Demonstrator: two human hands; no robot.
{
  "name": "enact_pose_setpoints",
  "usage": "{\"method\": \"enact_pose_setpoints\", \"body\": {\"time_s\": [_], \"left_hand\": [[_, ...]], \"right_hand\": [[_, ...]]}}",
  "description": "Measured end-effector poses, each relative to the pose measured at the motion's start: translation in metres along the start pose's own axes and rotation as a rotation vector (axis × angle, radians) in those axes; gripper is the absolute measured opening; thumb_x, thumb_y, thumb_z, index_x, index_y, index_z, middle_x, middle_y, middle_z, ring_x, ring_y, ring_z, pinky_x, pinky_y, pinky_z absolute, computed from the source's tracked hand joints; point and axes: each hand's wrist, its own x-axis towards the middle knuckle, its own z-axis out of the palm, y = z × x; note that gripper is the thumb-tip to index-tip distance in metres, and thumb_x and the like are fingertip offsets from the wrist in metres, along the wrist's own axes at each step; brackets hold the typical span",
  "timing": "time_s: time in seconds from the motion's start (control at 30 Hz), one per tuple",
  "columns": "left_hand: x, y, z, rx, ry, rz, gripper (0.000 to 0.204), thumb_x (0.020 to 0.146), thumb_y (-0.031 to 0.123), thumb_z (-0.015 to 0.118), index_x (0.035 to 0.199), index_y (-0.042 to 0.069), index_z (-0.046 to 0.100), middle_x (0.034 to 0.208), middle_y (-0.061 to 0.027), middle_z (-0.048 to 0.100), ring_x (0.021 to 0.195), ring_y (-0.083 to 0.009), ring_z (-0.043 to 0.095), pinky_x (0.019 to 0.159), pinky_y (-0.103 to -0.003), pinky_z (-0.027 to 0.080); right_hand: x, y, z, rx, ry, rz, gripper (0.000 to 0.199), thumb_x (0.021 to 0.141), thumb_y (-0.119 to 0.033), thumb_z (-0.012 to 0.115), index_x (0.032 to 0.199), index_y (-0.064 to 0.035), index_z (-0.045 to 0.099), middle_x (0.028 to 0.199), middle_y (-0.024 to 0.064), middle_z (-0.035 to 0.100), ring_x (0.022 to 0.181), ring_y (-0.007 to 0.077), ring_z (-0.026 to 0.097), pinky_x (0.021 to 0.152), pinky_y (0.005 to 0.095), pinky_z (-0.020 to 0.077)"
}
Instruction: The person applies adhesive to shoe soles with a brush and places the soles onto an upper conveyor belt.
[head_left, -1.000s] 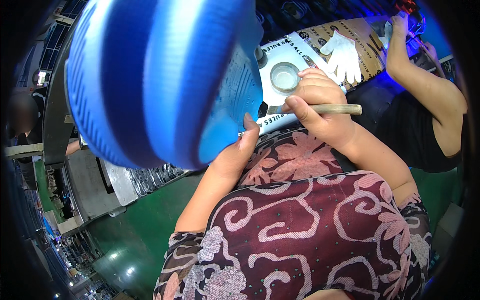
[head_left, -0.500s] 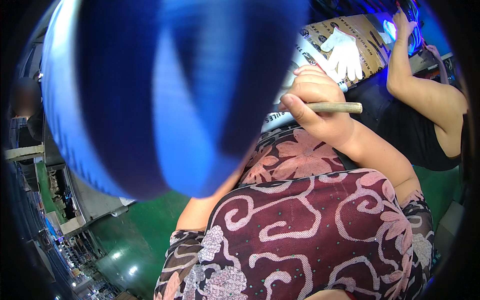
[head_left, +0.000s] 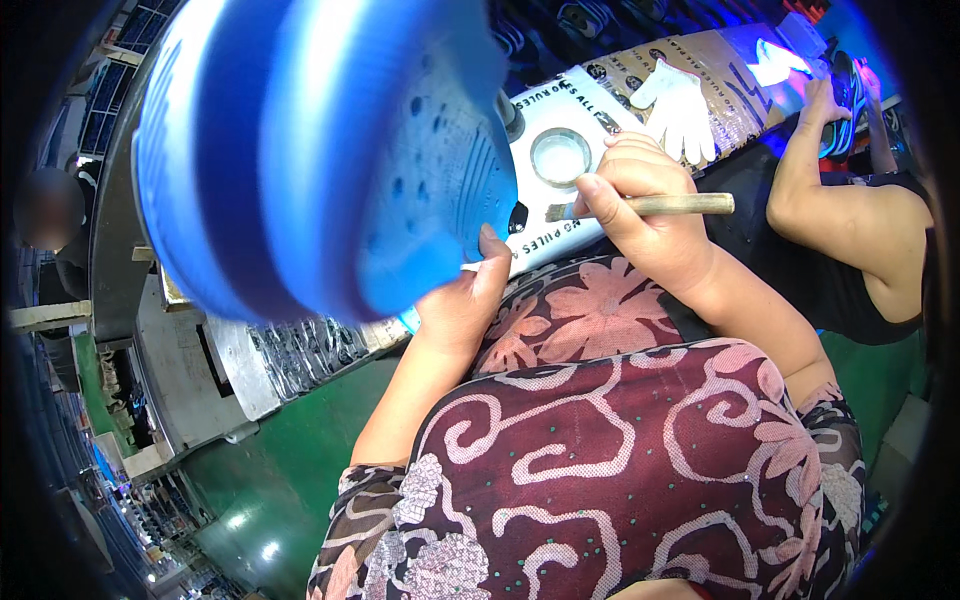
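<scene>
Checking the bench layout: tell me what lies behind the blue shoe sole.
Behind the blue shoe sole, a printed mat with a small round dish shows; the sole covers the mat's left part.

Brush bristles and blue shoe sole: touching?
Apart. The head view shows the brush tip in the right hand ending short of the blue shoe sole, the white bench between.

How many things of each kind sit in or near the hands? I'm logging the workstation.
Blue shoe sole, in left hand: 1
Brush, in right hand: 1
Round cup: 1
White glove: 1
Total: 4
</scene>
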Motion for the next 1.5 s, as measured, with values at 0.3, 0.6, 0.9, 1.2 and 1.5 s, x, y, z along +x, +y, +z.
{"method": "enact_pose_setpoints", "body": {"time_s": [0.3, 0.6, 0.9, 1.2, 1.5], "left_hand": [[0.056, 0.046, -0.035, -0.362, -0.137, -0.258, 0.049, 0.08, -0.001, 0.058, 0.127, -0.003, 0.042, 0.117, -0.0146, 0.055, 0.105, -0.0218, 0.056, 0.093, -0.035, 0.042], [0.118, 0.115, 0.0, -0.808, -0.983, -0.706, 0.079, 0.067, 0.016, 0.067, 0.132, -0.011, 0.03, 0.098, -0.0168, 0.059, 0.066, -0.0169, 0.061, 0.048, -0.025, 0.048], [0.354, 0.208, 0.262, -1.174, -0.543, -0.79, 0.008, 0.082, -0.004, 0.056, 0.089, -0.006, 0.053, 0.082, -0.0149, 0.059, 0.071, -0.0206, 0.064, 0.06, -0.022, 0.059], [0.328, 0.196, 0.29, -0.787, -0.413, -0.18, 0.053, 0.08, 0.003, 0.055, 0.131, 0.0, 0.039, 0.113, -0.022, 0.055, 0.093, -0.0294, 0.063, 0.081, -0.035, 0.054], [0.329, 0.205, 0.307, 0.261, -0.162, 0.674, 0.067, 0.064, 0.031, 0.08, 0.121, 0.008, 0.053, 0.104, -0.0205, 0.056, 0.095, -0.0364, 0.059, 0.083, -0.041, 0.049]], "right_hand": [[-0.021, 0.017, -0.029, 0.18, 0.163, 0.381, 0.024, 0.088, -0.01, 0.056, 0.067, -0.0004, 0.064, 0.066, 0.0058, 0.055, 0.061, 0.0136, 0.052, 0.055, 0.0283, 0.0412], [-0.063, 0.046, -0.06, 0.108, 0.272, 0.426, 0.033, 0.089, -0.025, 0.057, 0.064, -0.0036, 0.064, 0.059, 0.0113, 0.058, 0.058, 0.0254, 0.057, 0.057, 0.0353, 0.043], [-0.072, 0.038, -0.087, 0.287, 0.391, 0.605, 0.032, 0.091, -0.018, 0.055, 0.064, -0.0015, 0.057, 0.057, 0.0048, 0.048, 0.054, 0.0141, 0.045, 0.052, 0.0309, 0.0362], [-0.104, 0.063, -0.095, 0.354, 0.477, 0.656, 0.032, 0.092, -0.021, 0.056, 0.07, 0.0008, 0.062, 0.064, 0.0083, 0.06, 0.06, 0.0162, 0.056, 0.058, 0.03, 0.0439], [-0.105, 0.071, -0.104, 0.355, 0.41, 0.766, 0.033, 0.092, -0.022, 0.055, 0.071, 0.0016, 0.063, 0.064, 0.007, 0.059, 0.06, 0.0132, 0.054, 0.058, 0.0288, 0.0434]]}}
